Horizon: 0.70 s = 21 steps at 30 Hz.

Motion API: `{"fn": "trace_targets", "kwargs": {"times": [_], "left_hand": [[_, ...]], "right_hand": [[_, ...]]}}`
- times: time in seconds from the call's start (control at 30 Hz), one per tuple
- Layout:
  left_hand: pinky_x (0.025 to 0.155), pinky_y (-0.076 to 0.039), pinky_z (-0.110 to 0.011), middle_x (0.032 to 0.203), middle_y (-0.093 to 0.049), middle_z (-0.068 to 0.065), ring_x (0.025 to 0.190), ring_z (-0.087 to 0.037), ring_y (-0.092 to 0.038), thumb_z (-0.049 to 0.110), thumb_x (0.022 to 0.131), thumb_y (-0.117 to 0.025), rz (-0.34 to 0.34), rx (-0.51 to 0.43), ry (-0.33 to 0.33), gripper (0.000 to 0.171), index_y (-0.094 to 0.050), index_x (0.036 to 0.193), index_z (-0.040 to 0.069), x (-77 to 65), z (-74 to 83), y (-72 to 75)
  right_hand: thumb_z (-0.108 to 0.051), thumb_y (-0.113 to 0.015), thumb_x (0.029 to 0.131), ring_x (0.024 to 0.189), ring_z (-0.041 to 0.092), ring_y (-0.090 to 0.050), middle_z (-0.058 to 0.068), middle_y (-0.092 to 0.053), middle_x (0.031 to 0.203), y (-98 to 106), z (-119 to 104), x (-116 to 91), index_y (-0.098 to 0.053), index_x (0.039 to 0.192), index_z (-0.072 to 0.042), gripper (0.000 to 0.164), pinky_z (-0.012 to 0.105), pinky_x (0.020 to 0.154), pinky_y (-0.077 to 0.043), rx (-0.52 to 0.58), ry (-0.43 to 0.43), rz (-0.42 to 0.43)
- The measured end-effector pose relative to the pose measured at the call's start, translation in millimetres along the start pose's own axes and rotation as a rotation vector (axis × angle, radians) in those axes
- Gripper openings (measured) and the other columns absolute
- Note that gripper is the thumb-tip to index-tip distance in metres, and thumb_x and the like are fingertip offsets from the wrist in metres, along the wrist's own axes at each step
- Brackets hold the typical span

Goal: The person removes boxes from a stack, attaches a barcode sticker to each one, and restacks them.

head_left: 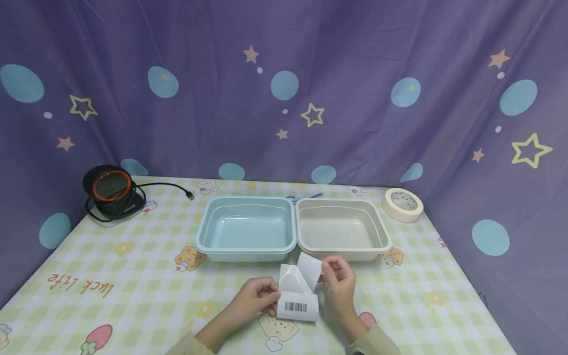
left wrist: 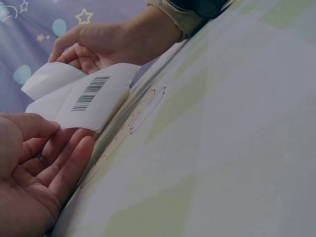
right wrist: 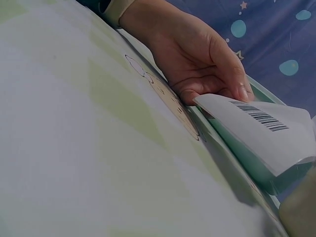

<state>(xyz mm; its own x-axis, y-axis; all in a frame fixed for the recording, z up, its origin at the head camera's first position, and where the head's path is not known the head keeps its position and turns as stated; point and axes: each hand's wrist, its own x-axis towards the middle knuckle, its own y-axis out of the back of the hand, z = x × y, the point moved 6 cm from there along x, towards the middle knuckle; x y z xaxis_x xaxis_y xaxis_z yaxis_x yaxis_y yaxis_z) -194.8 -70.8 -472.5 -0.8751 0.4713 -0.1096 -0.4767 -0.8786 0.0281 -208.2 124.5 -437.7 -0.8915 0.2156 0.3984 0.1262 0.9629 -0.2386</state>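
At the near edge, a beige left sleeve (head_left: 190, 345) and a beige right sleeve (head_left: 376, 341) are seen, with a bare hand extended from each. The near left edge of a white label (head_left: 296, 313) is pinched in the grip of the left hand (head_left: 255, 301), the thumb laid on top and fingers set beneath. A black barcode (head_left: 295, 306) is printed on the label's near part. Its far part is folded up into a flap (head_left: 310, 267), which is pinched between thumb and fingers in the grip of the right hand (head_left: 340, 282). The label is held above the bench (head_left: 151, 291), just in front of two tubs, and is slightly bent.

The bench is covered with a green-and-white checked cloth (head_left: 230, 340), on which cartoon figures are printed. Beyond the hands, a light blue tub (head_left: 246, 256) and a beige tub (head_left: 343, 256) are placed side by side, rims touching. Farther off, a roll of tape (head_left: 401, 214) is laid at the right, and a black device (head_left: 111, 186) with an orange ring is stood at the left, its cable (head_left: 165, 184) stretched toward the middle. A blue tool (head_left: 316, 195) is partly hidden behind the tubs. The background is filled by a purple curtain (head_left: 199, 123) patterned with stars.
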Motion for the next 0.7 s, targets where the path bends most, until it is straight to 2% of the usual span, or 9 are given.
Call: {"fn": "trace_targets", "kwargs": {"times": [0.17, 0.27, 0.7], "left_hand": [[0.059, -0.059, -0.017, 0.080, -0.069, -0.009, 0.065, -0.008, -0.065, 0.006, 0.093, -0.060, 0.001, -0.008, 0.001, 0.021, -0.056, 0.096, -0.015, -0.4, -0.4, -0.1], [0.059, -0.059, -0.017, 0.079, -0.069, -0.010, 0.065, -0.007, -0.065, 0.006, 0.093, -0.060, 0.000, -0.009, -0.002, 0.022, -0.056, 0.096, -0.015, -0.7, -1.3, 0.2], [0.059, -0.059, -0.016, 0.078, -0.068, -0.006, 0.065, -0.007, -0.065, 0.007, 0.093, -0.061, -0.010, -0.018, -0.007, 0.025, -0.055, 0.096, -0.017, -0.4, -2.7, -0.1]], "right_hand": [[0.011, -0.049, 0.090, 0.061, 0.002, -0.061, -0.009, -0.063, 0.073, 2, -1, 1, -0.057, 0.082, -0.003, 0.018, 0.016, 0.050, -0.055, 0.049, -0.004, 0.000], [0.011, -0.048, 0.091, 0.061, 0.002, -0.062, -0.009, -0.064, 0.073, 4, -1, 2, -0.059, 0.082, -0.008, 0.024, 0.016, 0.051, -0.056, 0.072, 0.013, -0.007], [0.010, -0.046, 0.092, 0.056, 0.002, -0.060, -0.008, -0.063, 0.070, 13, -4, 8, -0.059, 0.083, -0.011, 0.026, 0.016, 0.047, -0.055, 0.074, 0.088, 0.014]]}}
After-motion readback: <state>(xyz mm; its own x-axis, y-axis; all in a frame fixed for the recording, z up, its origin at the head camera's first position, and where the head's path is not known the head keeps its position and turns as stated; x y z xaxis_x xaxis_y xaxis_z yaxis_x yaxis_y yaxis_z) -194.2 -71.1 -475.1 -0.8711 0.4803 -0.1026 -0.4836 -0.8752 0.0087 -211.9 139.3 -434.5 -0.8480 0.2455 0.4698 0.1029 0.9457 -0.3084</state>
